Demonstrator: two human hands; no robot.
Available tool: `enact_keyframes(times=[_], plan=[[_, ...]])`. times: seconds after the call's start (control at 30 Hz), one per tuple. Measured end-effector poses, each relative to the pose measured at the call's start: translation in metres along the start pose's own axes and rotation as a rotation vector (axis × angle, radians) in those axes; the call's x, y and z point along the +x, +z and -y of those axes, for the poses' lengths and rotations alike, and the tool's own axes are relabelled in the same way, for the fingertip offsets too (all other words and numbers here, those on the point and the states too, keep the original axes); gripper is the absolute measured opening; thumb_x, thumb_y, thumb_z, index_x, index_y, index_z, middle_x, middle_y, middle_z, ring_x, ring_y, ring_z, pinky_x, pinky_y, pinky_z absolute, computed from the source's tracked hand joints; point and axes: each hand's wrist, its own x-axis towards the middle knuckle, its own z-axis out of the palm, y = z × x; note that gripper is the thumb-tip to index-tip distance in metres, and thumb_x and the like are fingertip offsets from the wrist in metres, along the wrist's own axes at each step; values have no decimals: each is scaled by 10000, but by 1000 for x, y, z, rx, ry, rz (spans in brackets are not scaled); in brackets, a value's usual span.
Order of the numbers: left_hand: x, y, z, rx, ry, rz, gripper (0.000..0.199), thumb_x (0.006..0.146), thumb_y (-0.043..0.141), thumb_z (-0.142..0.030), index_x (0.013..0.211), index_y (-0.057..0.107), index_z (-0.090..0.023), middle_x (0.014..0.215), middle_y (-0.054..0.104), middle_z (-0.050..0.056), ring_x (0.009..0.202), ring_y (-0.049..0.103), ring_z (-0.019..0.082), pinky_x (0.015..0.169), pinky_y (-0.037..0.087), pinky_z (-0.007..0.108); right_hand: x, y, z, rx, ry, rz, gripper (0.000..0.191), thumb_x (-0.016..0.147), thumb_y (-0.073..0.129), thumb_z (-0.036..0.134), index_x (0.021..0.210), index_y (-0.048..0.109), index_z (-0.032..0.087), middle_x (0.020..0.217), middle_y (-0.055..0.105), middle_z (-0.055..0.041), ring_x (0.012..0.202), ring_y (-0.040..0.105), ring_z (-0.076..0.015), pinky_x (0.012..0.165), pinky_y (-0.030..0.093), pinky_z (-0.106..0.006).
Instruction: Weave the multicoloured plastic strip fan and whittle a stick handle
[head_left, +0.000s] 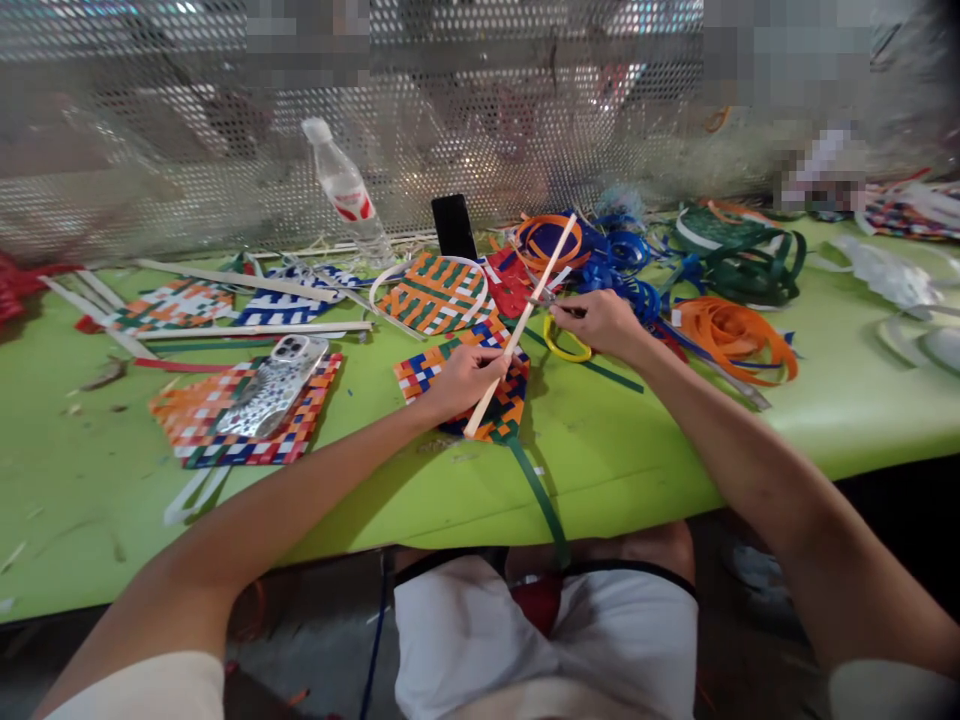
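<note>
My left hand [466, 382] is closed around a pale flat wooden strip [523, 324], which slants up and away over the table. Beneath it lies a woven mat of orange, blue, white and green strips [514, 400], partly hidden by that hand. A green strip [538, 488] trails from the mat over the table's front edge. In my right hand [604, 322] is a pair of scissors with yellow handles [570, 352]; the blades meet the wooden strip near its upper part. Whether they are closed on it I cannot tell.
On the green table [360, 490], a phone in a patterned case [274, 390] rests on another woven piece. Behind stand a bottle [345, 190] and a black phone [454, 227]. Coiled orange strips [731, 335] and dark green strips [787, 270] lie right, before a perforated metal panel [450, 110].
</note>
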Motion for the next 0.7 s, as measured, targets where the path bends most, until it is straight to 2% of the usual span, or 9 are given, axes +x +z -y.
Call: enact_keyframes(times=[0.13,0.23,0.4,0.53,0.7], plan=[[-1,1,0,-3,-1,4,456,964,544,-514,679,579,-160,600,458,-19,550,369,97,541,252,256,-2,-3,2,68,-32,25,493,936,524,524,1038,840,159,752,715,-57,619,528,-142,579,307,-280],[-1,1,-2,17,-11,12,448,965,543,-499,676,580,-159,602,462,-19,556,371,97,545,250,260,-4,-3,6,82,-75,28,505,949,511,525,1014,836,145,706,673,-42,600,482,-124,573,293,-277],[-2,1,-2,-13,-12,7,459,952,555,-526,672,563,-161,600,446,-24,558,359,97,545,245,257,-5,0,6,46,-45,46,484,932,541,533,1024,840,165,689,665,-37,580,465,-124,570,286,-281],[-2,1,-1,41,1,6,451,958,538,-526,710,612,-156,617,465,-18,556,369,100,535,238,254,-6,-1,6,34,-46,25,486,930,537,520,1076,836,165,725,690,-53,598,482,-133,585,299,-284],[-3,1,-4,10,19,9,481,970,540,-530,652,524,-170,586,410,-27,537,329,94,537,233,259,-4,-3,4,12,-7,0,443,928,534,502,952,829,173,674,637,-37,587,472,-131,579,286,-289]])
